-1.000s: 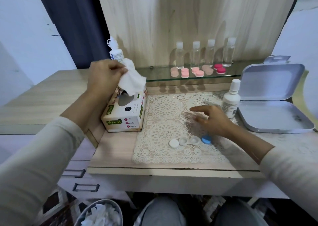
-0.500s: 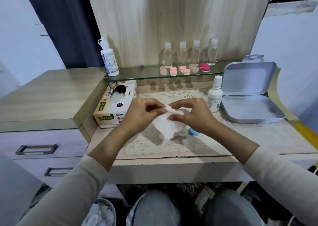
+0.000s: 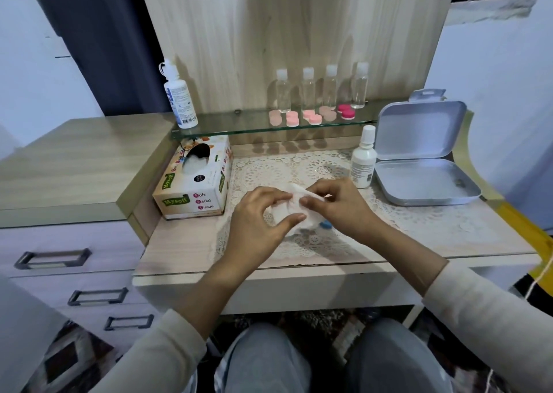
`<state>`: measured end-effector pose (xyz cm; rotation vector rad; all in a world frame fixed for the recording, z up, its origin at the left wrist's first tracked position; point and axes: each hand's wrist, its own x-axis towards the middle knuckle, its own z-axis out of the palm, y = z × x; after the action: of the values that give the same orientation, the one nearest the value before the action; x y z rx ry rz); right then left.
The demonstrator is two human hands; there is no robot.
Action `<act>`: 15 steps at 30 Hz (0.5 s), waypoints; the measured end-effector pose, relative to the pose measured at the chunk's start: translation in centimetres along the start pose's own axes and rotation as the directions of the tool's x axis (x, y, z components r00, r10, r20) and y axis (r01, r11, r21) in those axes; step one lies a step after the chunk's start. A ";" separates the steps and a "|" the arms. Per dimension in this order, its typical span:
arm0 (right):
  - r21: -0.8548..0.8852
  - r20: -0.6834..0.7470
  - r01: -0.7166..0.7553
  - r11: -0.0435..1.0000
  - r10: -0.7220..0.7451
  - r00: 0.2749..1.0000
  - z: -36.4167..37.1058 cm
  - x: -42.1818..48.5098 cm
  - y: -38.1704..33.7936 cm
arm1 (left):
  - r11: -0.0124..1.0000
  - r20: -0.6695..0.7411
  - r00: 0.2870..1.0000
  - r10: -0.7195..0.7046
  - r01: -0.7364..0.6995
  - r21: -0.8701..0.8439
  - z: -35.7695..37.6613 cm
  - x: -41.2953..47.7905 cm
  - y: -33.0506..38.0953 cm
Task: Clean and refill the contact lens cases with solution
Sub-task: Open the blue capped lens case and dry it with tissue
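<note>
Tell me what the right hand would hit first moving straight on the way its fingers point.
Its fingers point left across the tissue it pinches, so the right hand would probably meet the left hand, which holds the same tissue; depth is unclear.

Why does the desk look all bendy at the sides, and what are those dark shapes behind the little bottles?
Head view: the wide-angle lens bows the desk and drawers near the edges. Head view: the dark shapes are soft shadows the clear bottles cast on the wooden panel. Head view: the left hand and right hand pinching the tissue look slightly blurred.
</note>
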<state>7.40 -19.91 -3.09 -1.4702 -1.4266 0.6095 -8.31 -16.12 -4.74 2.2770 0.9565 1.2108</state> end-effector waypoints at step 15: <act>0.046 0.028 -0.017 0.999 0.016 0.999 -0.5 -0.9 0.6 | 0.982 0.103 0.987 -0.119 0.133 -0.134 -0.5 0.1 -0.8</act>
<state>7.95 -20.76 -3.67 -1.4429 -1.4138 0.6712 -9.02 -15.49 -4.92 2.1106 0.9349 1.0719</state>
